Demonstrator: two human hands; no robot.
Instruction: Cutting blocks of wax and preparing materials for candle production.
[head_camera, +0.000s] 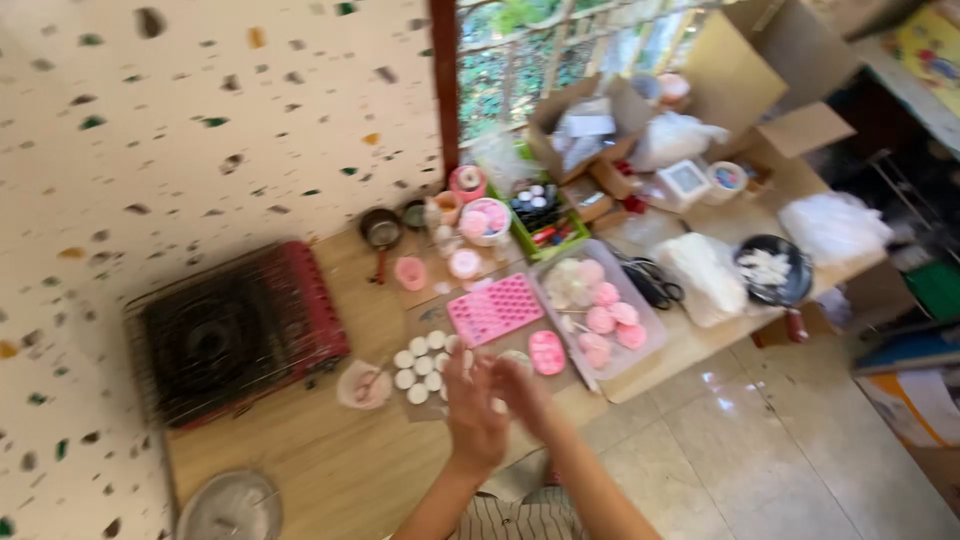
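Head view: left hand (472, 408) and right hand (522, 388) meet, blurred, grip unclear; best worked slowly, just above the white cups (418, 362), clear of the pink mould (494, 308).

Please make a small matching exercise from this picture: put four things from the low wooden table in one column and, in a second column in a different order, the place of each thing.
Things:
1. portable gas stove
2. pink silicone mould
3. black frying pan
4. green basket

Places:
A. far right end of the table, holding white pieces
B. left end of the table, next to the speckled wall
C. back of the table, near the window
D. middle of the table, just beyond the two hands

Pairs: 1-B, 2-D, 3-A, 4-C
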